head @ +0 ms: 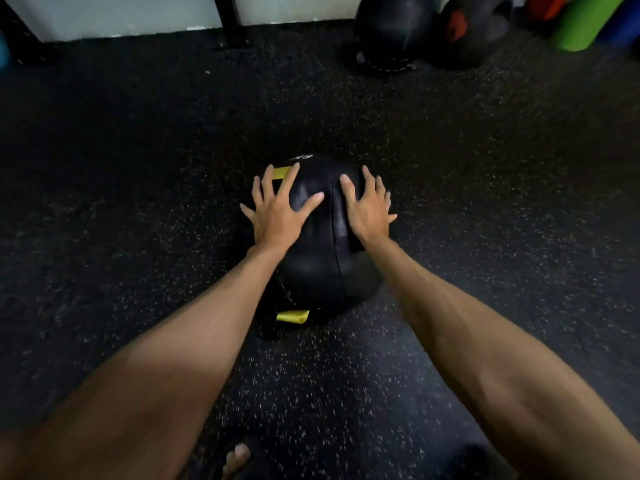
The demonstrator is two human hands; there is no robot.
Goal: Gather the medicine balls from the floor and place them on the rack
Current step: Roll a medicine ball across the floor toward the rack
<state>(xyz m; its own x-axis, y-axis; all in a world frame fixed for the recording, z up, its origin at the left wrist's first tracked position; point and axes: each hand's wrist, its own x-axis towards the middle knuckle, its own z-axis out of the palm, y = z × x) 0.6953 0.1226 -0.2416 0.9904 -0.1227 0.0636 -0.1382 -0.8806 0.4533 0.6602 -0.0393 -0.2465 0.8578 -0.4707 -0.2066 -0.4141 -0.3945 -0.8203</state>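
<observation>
A black medicine ball (322, 258) with yellow patches lies on the dark speckled floor in the middle of the view. My left hand (280, 209) is spread flat on its upper left side, fingers apart. My right hand (369, 209) is spread on its upper right side in the same way. Both palms press against the ball from either side. Two more dark medicine balls rest by the far wall: a plain black ball (393, 29) and a black ball with a red patch (474, 27).
A black upright post (232, 20) stands at the wall, back centre. A green roller (585, 22) and a blue one (623, 19) lean at the back right. My foot (237, 459) shows at the bottom edge. Speckled rubber floor (121, 168) surrounds the ball.
</observation>
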